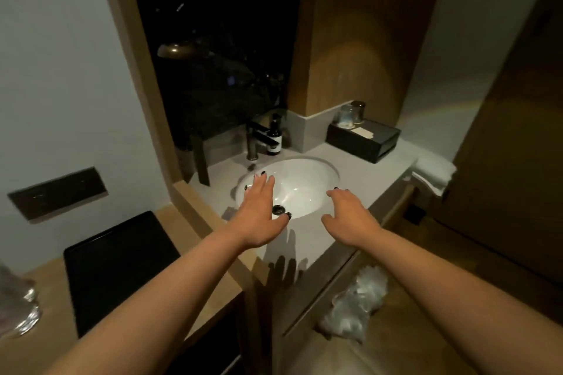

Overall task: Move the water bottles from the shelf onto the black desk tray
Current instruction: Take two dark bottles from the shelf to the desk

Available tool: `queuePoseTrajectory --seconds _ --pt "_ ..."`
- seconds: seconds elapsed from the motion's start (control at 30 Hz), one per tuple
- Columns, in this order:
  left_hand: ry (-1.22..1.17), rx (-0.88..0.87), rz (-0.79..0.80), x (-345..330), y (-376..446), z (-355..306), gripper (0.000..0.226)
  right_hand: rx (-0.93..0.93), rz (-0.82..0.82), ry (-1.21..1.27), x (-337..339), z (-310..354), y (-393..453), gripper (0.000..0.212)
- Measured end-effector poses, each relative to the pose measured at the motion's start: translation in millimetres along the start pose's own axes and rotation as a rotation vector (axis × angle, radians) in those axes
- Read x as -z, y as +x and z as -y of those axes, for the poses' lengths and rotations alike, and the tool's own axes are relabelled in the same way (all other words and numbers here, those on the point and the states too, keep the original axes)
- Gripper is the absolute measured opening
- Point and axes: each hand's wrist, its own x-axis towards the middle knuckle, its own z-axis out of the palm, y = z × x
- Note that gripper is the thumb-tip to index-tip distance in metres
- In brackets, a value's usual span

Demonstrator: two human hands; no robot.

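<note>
The black desk tray (118, 268) lies flat on the wooden desk at the lower left, with nothing on it. No water bottle shows anywhere in view. My left hand (259, 216) hovers palm down over the left rim of the white sink, fingers spread, holding nothing. My right hand (350, 219) reaches over the sink's right rim, fingers curled slightly and apart, also holding nothing. Both forearms stretch in from the bottom of the frame.
A white sink (304, 179) sits in a grey counter with a dark faucet (254, 138) and a soap bottle (274, 138) behind. A black box (362, 140) carries two glasses at the back right. A plastic-lined bin (356, 301) stands below. Folded white towels (434, 172) hang at the counter's right end.
</note>
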Motion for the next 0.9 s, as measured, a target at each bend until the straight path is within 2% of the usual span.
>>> queuePoseTrajectory --seconds 0.23,0.53,0.9 --pt "-0.019 -0.198 0.143 -43.4 44.8 -89.6 0.083 -0.138 -0.089 -0.033 53.6 -92.8 -29.7 0.066" --pt "-0.101 -0.348 0.312 -108.8 105.7 -149.0 0.085 -0.345 -0.168 -0.026 79.4 -178.5 -42.2 0.068" --pt "-0.102 -0.423 0.421 -174.6 251.8 -187.8 0.082 -0.46 -0.184 -0.009 93.0 -259.4 65.0 0.068"
